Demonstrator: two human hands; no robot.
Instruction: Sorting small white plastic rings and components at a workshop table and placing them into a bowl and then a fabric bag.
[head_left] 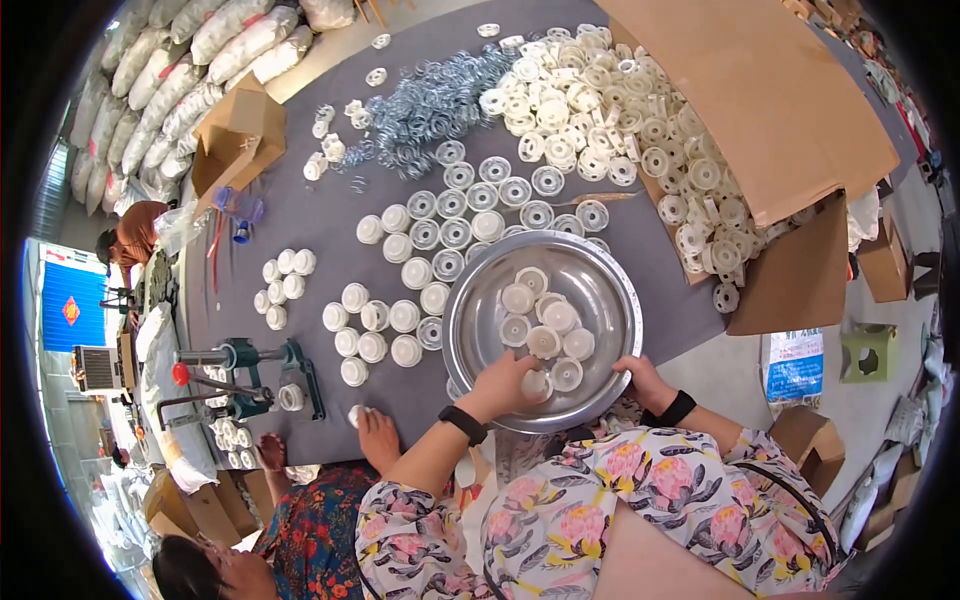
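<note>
- My right hand [648,385] is closed on the near-right rim of the steel bowl [618,300], thumb over the edge.
- My left hand [505,388] is half-curled inside the bowl's near side, its fingers at a white plastic cap [538,384] (whether they really pinch it, I cannot tell).
- I'd judge a firm rim hold with light fingertips best, so the bowl sits level and the caps don't scuff.
- The bowl holds a loose cluster of round white caps [560,318].
- Beyond the bowl, to its right, an open cardboard carton [790,270] has white plastic rings [705,175] heaped at its mouth.
</note>
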